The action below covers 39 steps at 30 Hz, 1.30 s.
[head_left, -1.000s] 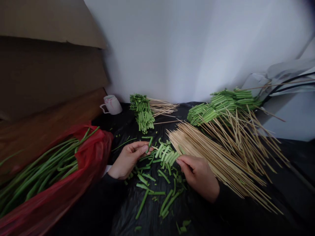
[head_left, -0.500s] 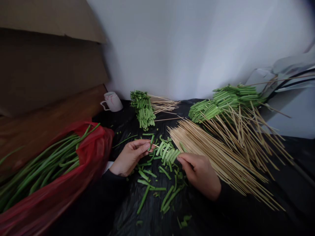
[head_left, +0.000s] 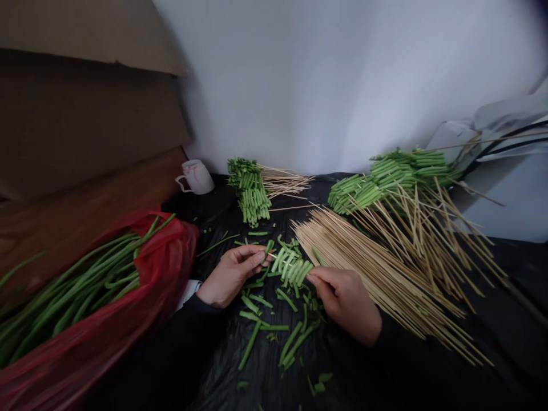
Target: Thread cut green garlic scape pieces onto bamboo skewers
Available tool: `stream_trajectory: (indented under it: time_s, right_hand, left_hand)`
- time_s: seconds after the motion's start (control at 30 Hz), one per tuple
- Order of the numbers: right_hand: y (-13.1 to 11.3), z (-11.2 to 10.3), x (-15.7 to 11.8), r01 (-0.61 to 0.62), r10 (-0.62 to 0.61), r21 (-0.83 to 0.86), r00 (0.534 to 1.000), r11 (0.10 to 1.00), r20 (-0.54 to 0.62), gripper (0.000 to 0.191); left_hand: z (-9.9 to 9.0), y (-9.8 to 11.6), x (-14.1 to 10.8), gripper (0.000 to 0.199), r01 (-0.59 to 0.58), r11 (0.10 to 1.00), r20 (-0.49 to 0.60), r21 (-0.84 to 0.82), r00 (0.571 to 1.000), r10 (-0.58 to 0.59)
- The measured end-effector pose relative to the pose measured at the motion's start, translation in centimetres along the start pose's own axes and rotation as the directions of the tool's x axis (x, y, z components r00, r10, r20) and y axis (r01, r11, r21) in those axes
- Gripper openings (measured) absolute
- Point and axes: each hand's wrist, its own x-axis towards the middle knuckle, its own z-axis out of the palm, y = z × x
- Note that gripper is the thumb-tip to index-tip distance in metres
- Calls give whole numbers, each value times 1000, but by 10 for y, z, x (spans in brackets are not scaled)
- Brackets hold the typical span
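My left hand (head_left: 233, 275) pinches a short green bean piece (head_left: 269, 247) at the tip of a wooden skewer. Several cut bean pieces (head_left: 291, 267) are threaded side by side along that skewer. At its other end, my right hand (head_left: 346, 302) grips close to the last pieces, with its fingers closed; the skewer inside the grip is hidden. Loose bean pieces (head_left: 249, 346) lie below and around both hands on the black plastic sheet (head_left: 240, 394). A large bundle of bare skewers (head_left: 385, 271) rests just right of my right hand.
A red bag (head_left: 165, 274) of long beans (head_left: 89, 285) is at the left. A white mug (head_left: 196, 177) stands by the wall. Filled skewers lie in a small pile (head_left: 252, 197) at the back and a larger pile (head_left: 385, 177) at the back right.
My left hand has shifted slightly right, and the bean piece in it has moved toward the skewer tip and tilted. My right hand is almost unmoved.
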Motion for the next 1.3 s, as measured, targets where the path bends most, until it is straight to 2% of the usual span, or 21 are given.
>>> stream_trajectory:
  time_s: [0.13, 0.33, 0.57, 1.03, 1.17, 1.3]
  right_hand:
    - [-1, 0, 0, -5, 5, -1, 1000, 1000, 0, 28]
    - [0, 1, -1, -24, 24, -31, 1000, 999, -4, 28]
    - [-1, 2, 0, -20, 20, -18, 1000, 1000, -18, 27]
    - [0, 2, -1, -22, 21, -32, 999, 999, -28, 28]
    - [-2, 3, -1, -43, 43, -14, 999, 999, -14, 29]
    - [-4, 3, -1, -39, 40, 20, 999, 999, -25, 29]
  left_hand:
    - [2, 3, -1, 26, -41, 999, -19, -29, 999, 40]
    - [1, 6, 1, 28, -145, 984, -198, -102, 973, 123]
    - [3, 1, 2, 28, -68, 988, -118, -139, 992, 52]
    - [3, 0, 0, 27, -45, 987, -97, -156, 995, 30]
    - [3, -1, 0, 25, -11, 984, -103, -176, 995, -7]
    - [3, -1, 1, 25, 14, 979, -63, -205, 998, -28]
